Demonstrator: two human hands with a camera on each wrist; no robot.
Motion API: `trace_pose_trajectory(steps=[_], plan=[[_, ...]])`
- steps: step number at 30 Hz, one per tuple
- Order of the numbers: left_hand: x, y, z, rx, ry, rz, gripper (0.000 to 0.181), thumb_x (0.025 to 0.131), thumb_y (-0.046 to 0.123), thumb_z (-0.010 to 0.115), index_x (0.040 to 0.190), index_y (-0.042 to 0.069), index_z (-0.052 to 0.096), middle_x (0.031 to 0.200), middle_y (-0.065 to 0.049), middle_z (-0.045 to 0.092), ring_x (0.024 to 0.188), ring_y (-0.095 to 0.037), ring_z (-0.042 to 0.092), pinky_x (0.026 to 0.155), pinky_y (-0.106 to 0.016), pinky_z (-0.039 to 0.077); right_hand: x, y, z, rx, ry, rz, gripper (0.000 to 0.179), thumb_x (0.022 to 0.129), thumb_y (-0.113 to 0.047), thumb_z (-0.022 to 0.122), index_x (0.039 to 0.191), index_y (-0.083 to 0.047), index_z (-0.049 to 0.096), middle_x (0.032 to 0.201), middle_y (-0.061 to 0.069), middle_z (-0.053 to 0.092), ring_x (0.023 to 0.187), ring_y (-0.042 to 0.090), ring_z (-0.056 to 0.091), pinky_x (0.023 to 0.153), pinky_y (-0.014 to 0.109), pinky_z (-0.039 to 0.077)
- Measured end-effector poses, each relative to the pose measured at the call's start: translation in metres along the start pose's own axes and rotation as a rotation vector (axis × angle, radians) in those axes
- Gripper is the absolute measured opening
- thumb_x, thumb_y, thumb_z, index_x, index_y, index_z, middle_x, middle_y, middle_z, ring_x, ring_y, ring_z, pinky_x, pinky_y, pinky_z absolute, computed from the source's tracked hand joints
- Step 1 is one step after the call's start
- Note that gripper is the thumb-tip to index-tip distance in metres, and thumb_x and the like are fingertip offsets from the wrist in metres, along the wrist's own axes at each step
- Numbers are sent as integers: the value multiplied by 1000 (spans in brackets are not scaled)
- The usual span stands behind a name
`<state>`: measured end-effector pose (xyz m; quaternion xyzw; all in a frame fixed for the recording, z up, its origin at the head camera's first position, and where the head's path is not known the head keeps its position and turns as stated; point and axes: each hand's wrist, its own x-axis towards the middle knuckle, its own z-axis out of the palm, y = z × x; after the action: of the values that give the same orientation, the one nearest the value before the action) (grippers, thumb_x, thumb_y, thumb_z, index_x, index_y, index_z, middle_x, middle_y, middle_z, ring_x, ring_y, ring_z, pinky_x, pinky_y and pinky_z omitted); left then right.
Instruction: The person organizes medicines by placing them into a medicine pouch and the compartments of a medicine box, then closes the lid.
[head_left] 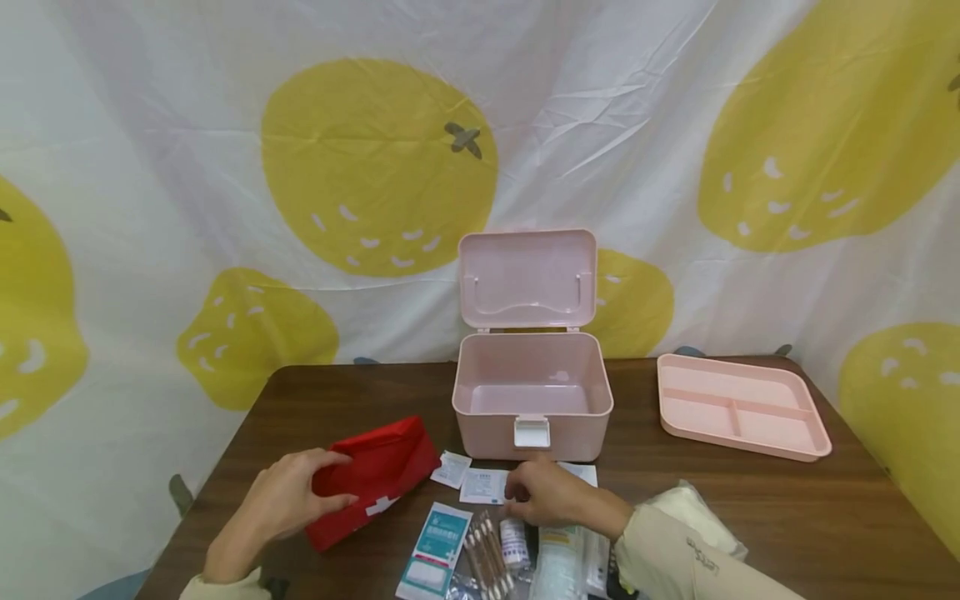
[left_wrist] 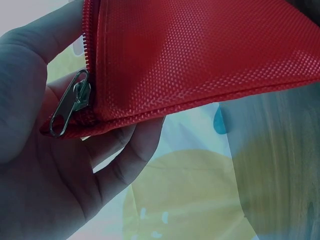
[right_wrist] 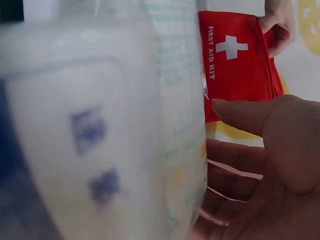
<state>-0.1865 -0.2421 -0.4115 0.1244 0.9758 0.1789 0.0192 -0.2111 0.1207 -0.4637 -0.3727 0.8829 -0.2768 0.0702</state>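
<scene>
My left hand (head_left: 285, 496) grips a red first aid pouch (head_left: 397, 467) by its zipped edge, thumb on one side and fingers on the other. The mouth of the pouch gapes toward me. In the left wrist view the metal zipper pull (left_wrist: 70, 105) hangs beside the thumb. Over the supplies, my right hand (head_left: 555, 493) reaches in with loosely bent fingers, right at a small white packet (head_left: 480, 486). In the right wrist view its thumb (right_wrist: 242, 114) stands apart from the fingers, whose tips are hidden behind a clear-wrapped package (right_wrist: 175, 125).
A pink box (head_left: 532, 437) stands with its lid up behind the supplies. Its divided tray (head_left: 772, 425) lies at the right. Near me are a green-and-white dressing packet (head_left: 437, 546), bagged cotton swabs (head_left: 487, 557), a small white bottle (head_left: 514, 543) and a white bundle (head_left: 697, 517).
</scene>
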Motion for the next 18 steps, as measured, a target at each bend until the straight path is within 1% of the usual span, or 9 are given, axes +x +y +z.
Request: trace_pose_trajectory(steps=[2,4,7,10,13,17,18], plan=[[0,0,0,-4,-6,-3,52,73,38,87,116,14,71,108,-6,71,89,-20,64,70,-45,57,-1,0,0,40,-42,50,17,88,-24,74,79,-10,71,66,-10,59,57,-1,48,53,19,43],[-1,0,0,-7,-10,-6,52,72,38,87,116,14,71,108,-5,71,89,-19,64,71,-44,58,-1,1,1,68,-69,83,20,88,-27,74,77,-12,70,65,-12,58,56,-2,47,53,19,42],[-2,1,0,-17,-20,-8,52,72,38,87,115,14,71,107,-4,70,89,-19,64,71,-43,58,-1,4,3,94,-84,99,20,88,-28,74,75,-13,71,65,-13,59,58,-2,48,55,19,43],[-3,1,0,-18,-18,-3,51,72,38,87,115,14,71,107,-3,70,89,-18,64,72,-43,58,-1,6,4,144,-93,115,19,88,-26,75,75,-13,71,66,-12,61,59,-2,50,56,19,45],[-4,1,-1,-17,-9,-20,50,72,37,87,114,15,72,106,-3,70,88,-18,64,72,-42,58,-1,8,5,199,-84,137,18,86,-25,77,74,-13,72,67,-10,63,59,-1,51,57,20,45],[-5,0,-1,-17,-6,-46,50,72,36,88,114,14,72,105,-3,70,87,-18,63,72,-41,58,-3,9,4,225,-43,154,17,84,-25,78,73,-14,71,68,-10,64,59,0,51,56,21,46],[-5,0,-1,-17,-6,-41,51,72,36,88,114,14,72,105,-3,70,87,-18,64,71,-42,58,-3,9,5,231,-34,160,17,83,-25,79,73,-15,71,67,-10,64,59,0,51,56,21,46]])
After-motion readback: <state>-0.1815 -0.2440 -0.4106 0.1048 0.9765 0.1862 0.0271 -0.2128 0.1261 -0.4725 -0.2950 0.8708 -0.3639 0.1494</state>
